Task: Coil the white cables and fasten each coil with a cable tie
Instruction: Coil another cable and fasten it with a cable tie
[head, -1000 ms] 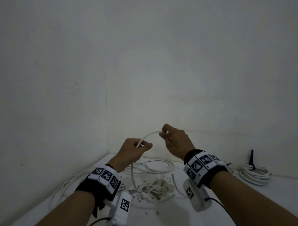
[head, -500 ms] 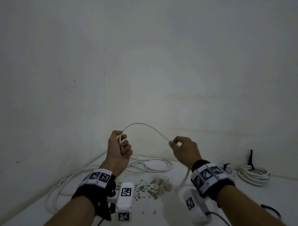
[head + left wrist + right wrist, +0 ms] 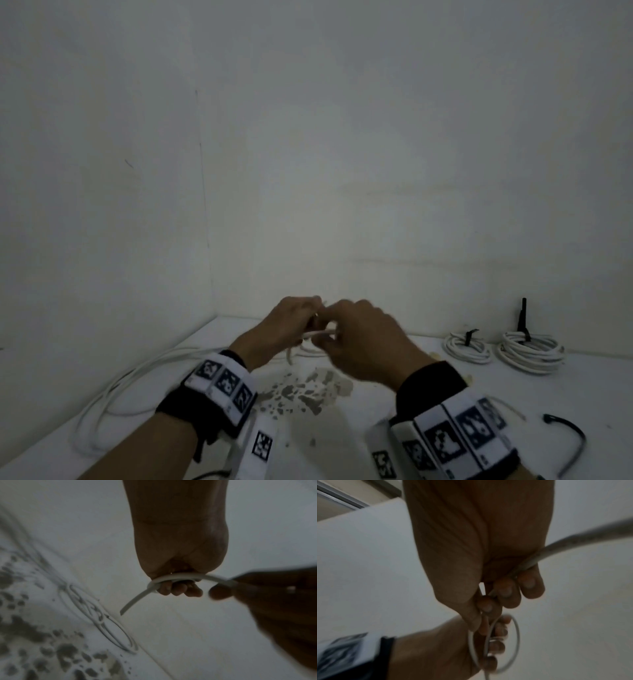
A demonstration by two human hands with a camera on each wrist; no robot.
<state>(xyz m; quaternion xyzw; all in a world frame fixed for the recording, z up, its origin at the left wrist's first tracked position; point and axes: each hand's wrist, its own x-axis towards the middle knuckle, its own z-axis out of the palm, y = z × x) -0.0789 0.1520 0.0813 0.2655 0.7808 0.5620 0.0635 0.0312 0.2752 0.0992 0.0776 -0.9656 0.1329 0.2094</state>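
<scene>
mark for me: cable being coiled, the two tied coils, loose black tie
white cable [image 3: 180, 576], left wrist view: arc crossing the left fist.
tied coils [image 3: 468, 346], head view: white loops of the smaller one.
black cable tie [image 3: 571, 431], head view: its bend, lower right.

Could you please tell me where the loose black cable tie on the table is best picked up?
Probably pinch the black cable tie from above on its straighter leg: it lies flat on the table, bent into a hook, on the side of the right hand.

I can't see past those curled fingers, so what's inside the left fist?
A white cable runs through the left hand, its cut end hanging free below. The right hand holds the same cable. How many loops sit in the palm is hidden.
</scene>
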